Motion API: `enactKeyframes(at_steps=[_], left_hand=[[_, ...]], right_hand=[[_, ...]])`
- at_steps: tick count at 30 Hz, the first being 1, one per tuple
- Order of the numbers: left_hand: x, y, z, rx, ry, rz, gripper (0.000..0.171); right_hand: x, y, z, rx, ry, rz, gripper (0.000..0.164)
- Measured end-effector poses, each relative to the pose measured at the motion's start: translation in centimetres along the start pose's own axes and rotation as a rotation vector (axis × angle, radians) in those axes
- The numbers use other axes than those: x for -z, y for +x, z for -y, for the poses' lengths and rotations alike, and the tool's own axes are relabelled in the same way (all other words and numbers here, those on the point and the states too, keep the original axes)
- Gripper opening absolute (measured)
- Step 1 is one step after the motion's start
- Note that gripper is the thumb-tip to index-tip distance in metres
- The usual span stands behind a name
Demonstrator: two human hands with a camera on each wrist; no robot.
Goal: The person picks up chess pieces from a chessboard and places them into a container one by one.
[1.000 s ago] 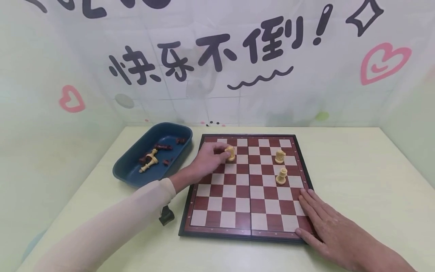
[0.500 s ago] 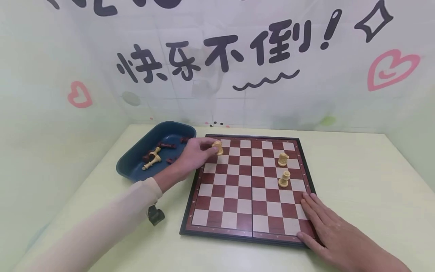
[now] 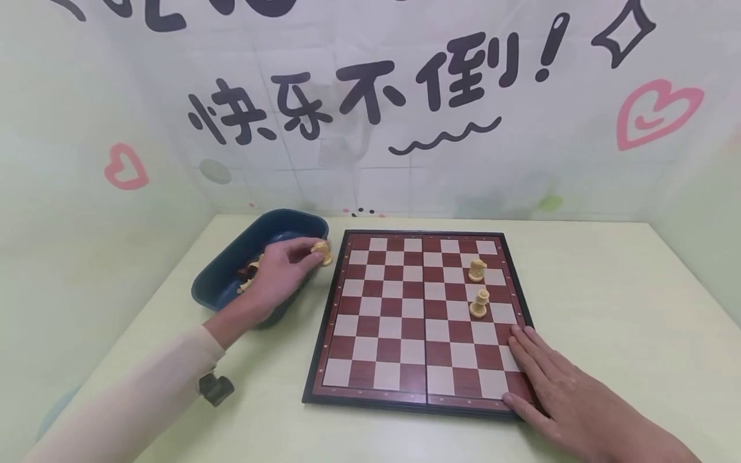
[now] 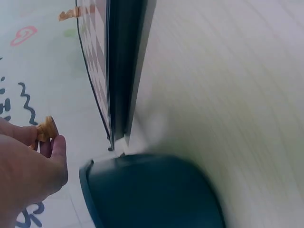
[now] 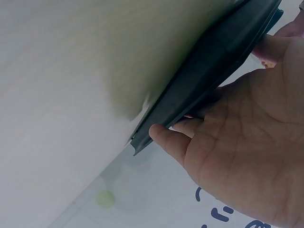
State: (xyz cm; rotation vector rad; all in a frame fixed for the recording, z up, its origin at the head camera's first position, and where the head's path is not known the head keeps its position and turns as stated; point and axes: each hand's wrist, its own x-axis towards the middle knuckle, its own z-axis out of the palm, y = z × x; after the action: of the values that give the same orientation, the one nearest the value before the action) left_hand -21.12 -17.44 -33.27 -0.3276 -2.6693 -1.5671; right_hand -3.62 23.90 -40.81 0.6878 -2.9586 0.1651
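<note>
In the head view my left hand (image 3: 280,273) pinches a cream chess knight (image 3: 322,253) between thumb and fingertips. It is above the right rim of a blue tray (image 3: 208,302), just left of the chessboard (image 3: 365,373). The left wrist view also shows the pinched knight (image 4: 49,128), its round base outermost. My right hand (image 3: 570,392) lies with straight fingers on the board's near right corner. On the board's right half stand another cream knight (image 3: 477,270) and, nearer, a cream queen or king (image 3: 479,303); which one I cannot tell.
Dark red and cream pieces (image 3: 247,273) lie in the tray, partly hidden by my left hand. A printed backdrop (image 3: 359,183) rises behind the pale table (image 3: 608,289). A black wrist mount (image 3: 216,389) hangs under my left sleeve.
My left hand has carried the knight leftward, off the board's far left area to the tray's right rim. My right hand has stayed on the board, and the two standing pieces have not moved.
</note>
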Motion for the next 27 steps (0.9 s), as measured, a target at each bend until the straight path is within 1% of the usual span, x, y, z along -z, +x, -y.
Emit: enactKeyframes(at_steps=[2, 4, 7, 12, 14, 17, 19, 24, 27], left_hand=[[0.8, -0.3, 0.3, -0.010, 0.007, -0.015, 0.030], [1.6, -0.5, 0.5, -0.010, 0.006, -0.017, 0.031], [2.7, -0.9, 1.1, -0.018, -0.018, -0.022, 0.033], [4.4, -1.7, 2.2, -0.006, 0.003, -0.065, 0.034], [4.8, -1.9, 2.6, -0.003, 0.028, -0.092, 0.034], [5.1, -2.1, 3.3, -0.010, 0.015, -0.131, 0.035], [5.2, -2.4, 3.8, -0.003, 0.003, -0.151, 0.036], [5.7, -2.8, 4.6, 0.054, -0.066, -0.176, 0.042], [5.8, -2.8, 4.6, 0.048, -0.123, -0.194, 0.041]], right_hand=[[0.1, 0.1, 0.0, 0.000, -0.001, 0.002, 0.083], [0.2, 0.1, 0.0, -0.002, -0.002, 0.009, 0.082], [0.2, 0.1, 0.1, -0.015, 0.000, 0.022, 0.083], [0.2, 0.1, 0.1, -0.015, -0.002, 0.025, 0.083], [0.1, 0.0, 0.0, -0.017, -0.003, 0.025, 0.083], [0.0, -0.1, 0.0, -0.018, -0.004, 0.024, 0.084], [-0.1, -0.1, -0.1, -0.011, -0.004, 0.013, 0.084], [-0.2, -0.1, 0.0, 0.003, -0.014, -0.009, 0.084], [-0.2, -0.1, 0.0, -0.008, -0.014, 0.002, 0.085]])
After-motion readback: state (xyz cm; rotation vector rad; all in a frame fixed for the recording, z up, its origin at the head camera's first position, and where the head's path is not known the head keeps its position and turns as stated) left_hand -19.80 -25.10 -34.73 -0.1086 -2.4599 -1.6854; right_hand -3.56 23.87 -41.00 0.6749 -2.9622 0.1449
